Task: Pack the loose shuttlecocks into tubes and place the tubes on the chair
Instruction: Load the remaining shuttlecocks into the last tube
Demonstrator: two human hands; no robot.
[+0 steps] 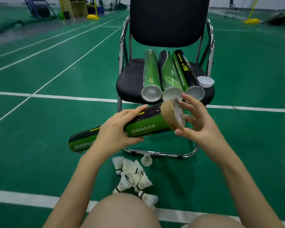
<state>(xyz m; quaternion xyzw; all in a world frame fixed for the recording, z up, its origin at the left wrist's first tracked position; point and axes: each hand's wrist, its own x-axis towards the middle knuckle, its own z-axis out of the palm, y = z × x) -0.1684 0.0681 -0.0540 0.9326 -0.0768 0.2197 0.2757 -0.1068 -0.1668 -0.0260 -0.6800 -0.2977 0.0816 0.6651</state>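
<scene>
My left hand (117,129) grips the middle of a green and black shuttlecock tube (145,124), held nearly level in front of the chair. The tube's right end is torn brown cardboard (169,115) with white showing inside. My right hand (197,119) has its fingers and thumb curled around that torn end. Three tubes (168,74) lie side by side on the black chair seat (130,76), their mouths facing me. A white cap (205,81) sits on the seat's right edge. Several loose white shuttlecocks (133,175) lie on the green floor below my arms.
The chair has a chrome frame (160,153) and a black backrest (169,20). White court lines (64,97) cross the green floor. My bare knees (120,211) are at the bottom edge. Yellow post bases (92,16) and shelving stand far behind.
</scene>
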